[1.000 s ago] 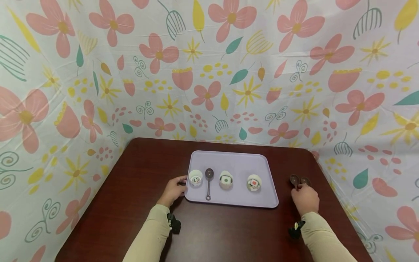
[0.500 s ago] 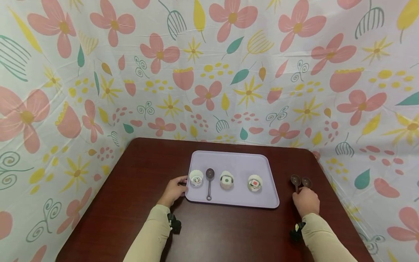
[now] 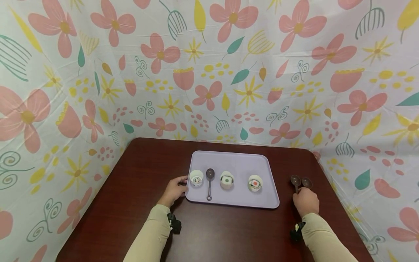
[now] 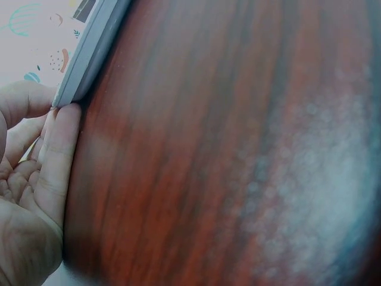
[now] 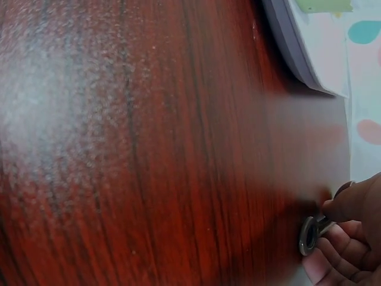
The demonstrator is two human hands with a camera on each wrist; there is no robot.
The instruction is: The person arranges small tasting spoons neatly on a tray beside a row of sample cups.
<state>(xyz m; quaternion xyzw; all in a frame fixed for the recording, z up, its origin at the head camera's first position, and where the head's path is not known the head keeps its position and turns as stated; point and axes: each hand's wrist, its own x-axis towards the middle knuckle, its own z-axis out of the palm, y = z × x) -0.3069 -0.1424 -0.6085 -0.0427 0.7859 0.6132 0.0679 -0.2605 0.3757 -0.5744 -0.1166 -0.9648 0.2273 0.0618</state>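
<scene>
The tray (image 3: 242,163) is pale lilac; right of it, the spoons (image 3: 295,179) are brown. The table (image 3: 216,236) under it is red-brown (streaked darker), the cloth (image 3: 203,54) behind it white, flowered pink and yellow.

1 head view from above, facing forward and down over the table (image 3: 212,233), 2 wrist views, close in, facing left hand (image 4: 47,185) and right hand (image 5: 360,235), all 3 sharing the tray (image 3: 242,163)

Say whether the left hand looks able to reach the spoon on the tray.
Probably yes: the left hand holds the tray and would first let go, but the spoon lies uncovered, its handle unobstructed.
</scene>
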